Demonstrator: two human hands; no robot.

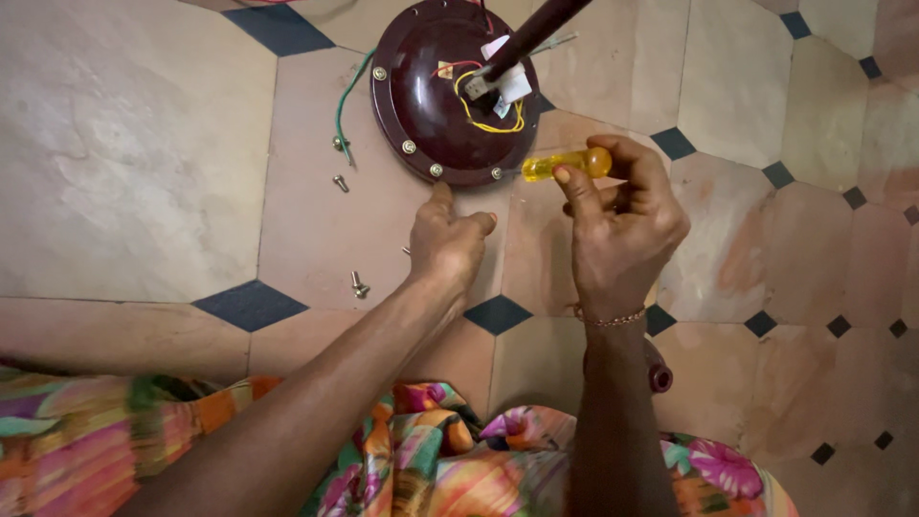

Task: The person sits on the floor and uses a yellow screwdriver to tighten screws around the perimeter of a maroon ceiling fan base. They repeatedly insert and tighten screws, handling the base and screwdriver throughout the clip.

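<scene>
- Fingers of my left hand are curled loosely with the thumb stretched up toward the dome's rim; from this angle I see nothing pinched in them, though something small could be tucked under the palm, I can't rule that out.
- Loose screws lie on the floor left of that hand, one just beside the wrist, another further up near the green wire. They look small, hard and quick to roll on smooth tile, so I'd pinch each by the head between thumb and forefinger.
- Straight ahead sits the dark maroon dome, hollow side up, ringed with screws on its flange, with yellow and red wires and a white connector inside and a dark rod rising from the middle. I judge it stiff and fairly weighty; the rim is the place to steady it, keeping well off the wires, which look thin and easy to tug loose.
- On the right, my right hand is closed round a screwdriver with a clear yellow handle, thumb and fingertips wrapped on the grip, the tip pointing left at a screw on the dome's lower rim.
- That handle I take to be light, rigid and a little slick, so a full-finger wrap near the butt suits it better than a fingertip hold.
- A dark red cylinder end pokes out below the right wrist, above my floral cloth.
</scene>
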